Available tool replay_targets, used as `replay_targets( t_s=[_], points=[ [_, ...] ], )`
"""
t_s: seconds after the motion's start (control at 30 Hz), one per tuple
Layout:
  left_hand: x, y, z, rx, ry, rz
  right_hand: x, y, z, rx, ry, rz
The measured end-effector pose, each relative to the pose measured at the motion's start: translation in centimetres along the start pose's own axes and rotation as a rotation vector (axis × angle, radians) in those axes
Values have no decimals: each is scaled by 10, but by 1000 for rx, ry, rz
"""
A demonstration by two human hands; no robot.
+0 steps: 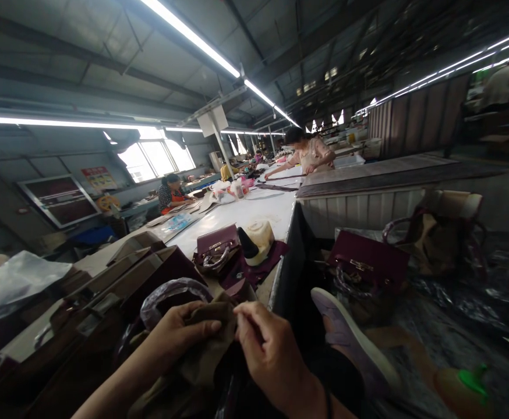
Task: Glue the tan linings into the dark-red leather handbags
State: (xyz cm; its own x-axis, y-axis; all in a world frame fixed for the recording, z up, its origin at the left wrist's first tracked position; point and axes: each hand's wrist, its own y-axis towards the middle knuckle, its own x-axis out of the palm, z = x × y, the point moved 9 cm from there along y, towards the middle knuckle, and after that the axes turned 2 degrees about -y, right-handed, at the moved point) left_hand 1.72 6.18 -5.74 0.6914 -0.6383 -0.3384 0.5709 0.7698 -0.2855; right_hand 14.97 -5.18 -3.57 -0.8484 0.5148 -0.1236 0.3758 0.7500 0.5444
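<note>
My left hand [180,334] and my right hand [269,355] meet low in the picture, both closed on a crumpled piece of brown paper [211,343]. The paper lies over a dark maroon handbag [167,302] whose curved handle is wrapped in clear plastic. The left thumb presses on top of the paper. The right fingers pinch its edge from the other side.
A long white worktable [254,212] runs away ahead, bearing another maroon handbag [216,244], a tape roll [258,235] and open boxes [136,262]. More handbags [368,259] lie on the floor at right beside my shoe [346,343]. Other people work further down the table.
</note>
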Motion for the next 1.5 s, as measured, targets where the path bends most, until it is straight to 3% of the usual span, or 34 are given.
replay_targets(
  t_s=[0.07, 0.23, 0.43, 0.5, 0.63, 0.77, 0.93, 1.03, 1.13, 1.2, 1.23, 1.37, 1.43, 1.5],
  points=[
    [2, -1, 1, -37, 9, 15, -18, -4, 12, -14, -182, 79],
    [0, 1, -3, -49, 63, 47, -10, -9, 54, 164, -283, -206],
    [16, 1, 10, 134, 271, 45, 4, 3, 40, 364, -93, -303],
    [23, 1, 15, 147, 286, 72, 13, 6, 29, 372, -149, -298],
    [30, 0, 17, 93, 194, 108, 27, 1, 16, 268, -340, -215],
    [30, -4, 13, 41, 117, 105, 35, -14, 13, 147, -378, -114],
    [32, 0, -8, -35, -69, 21, 54, -33, 15, 104, -464, -30],
    [23, 5, -19, -70, -152, 72, 59, -43, 11, 28, -481, 109],
    [14, 4, -19, -53, -110, 108, 48, -51, -11, -256, -381, 235],
    [9, 0, -12, -6, -33, 114, 32, -56, -27, -477, -271, 221],
    [6, -4, -7, 25, 13, 113, 23, -57, -28, -523, -253, 195],
    [4, -19, 9, 92, 235, 28, -3, -46, 11, -265, -477, 108],
    [0, -24, 20, 113, 363, 8, -2, -48, 25, -252, -538, 90],
    [-12, -27, 35, 129, 473, 66, 4, -52, 29, -317, -544, 115]
  ],
)
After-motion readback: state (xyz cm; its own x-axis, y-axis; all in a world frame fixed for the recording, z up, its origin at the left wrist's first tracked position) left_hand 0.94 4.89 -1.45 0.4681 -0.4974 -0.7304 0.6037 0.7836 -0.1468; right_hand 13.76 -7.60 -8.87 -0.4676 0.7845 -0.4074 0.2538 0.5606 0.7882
